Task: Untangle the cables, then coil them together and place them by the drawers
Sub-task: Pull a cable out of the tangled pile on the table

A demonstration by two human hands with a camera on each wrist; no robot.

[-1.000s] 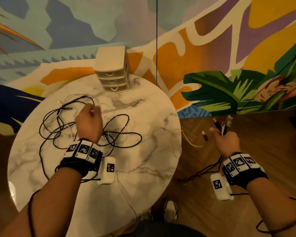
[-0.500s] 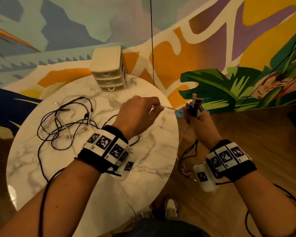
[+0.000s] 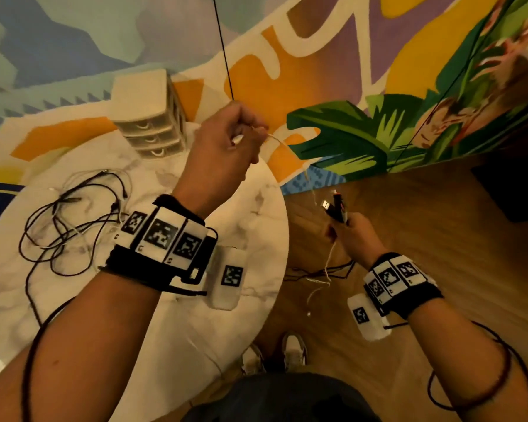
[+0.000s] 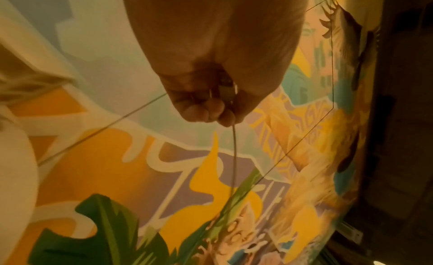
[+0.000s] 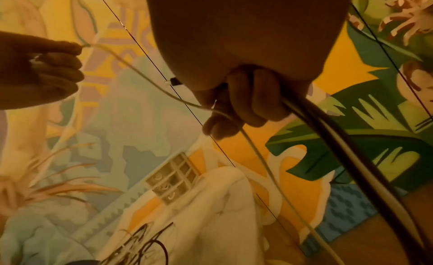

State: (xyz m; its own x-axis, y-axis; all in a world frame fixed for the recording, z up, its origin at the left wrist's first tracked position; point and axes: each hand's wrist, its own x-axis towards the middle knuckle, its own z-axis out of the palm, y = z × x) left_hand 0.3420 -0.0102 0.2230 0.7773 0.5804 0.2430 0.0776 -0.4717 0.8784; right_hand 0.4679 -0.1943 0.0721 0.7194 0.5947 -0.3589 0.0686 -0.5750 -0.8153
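My left hand (image 3: 241,138) is raised over the table's far right edge and pinches a thin white cable (image 3: 310,181) near its end (image 4: 234,154). That cable runs down to my right hand (image 3: 345,236), which grips a bunch of cable ends with their plugs (image 3: 334,207) sticking up, out over the floor. From the right fist the black and white cables (image 5: 339,139) hang down. A tangle of black and white cables (image 3: 70,220) lies on the left of the marble table (image 3: 250,214). The small cream drawers (image 3: 153,117) stand at the table's far edge.
A painted mural wall (image 3: 348,86) rises behind the table, with a thin black wire (image 3: 223,47) hanging in front of it. Wooden floor (image 3: 439,223) lies to the right. My shoes (image 3: 293,348) show below the table edge. Loose cable loops (image 3: 317,272) trail by the table's right side.
My left hand left the tangle, crossed to the right and rose with the white cable pinched. My right hand swung in toward the table, then dropped lower with the plug ends.
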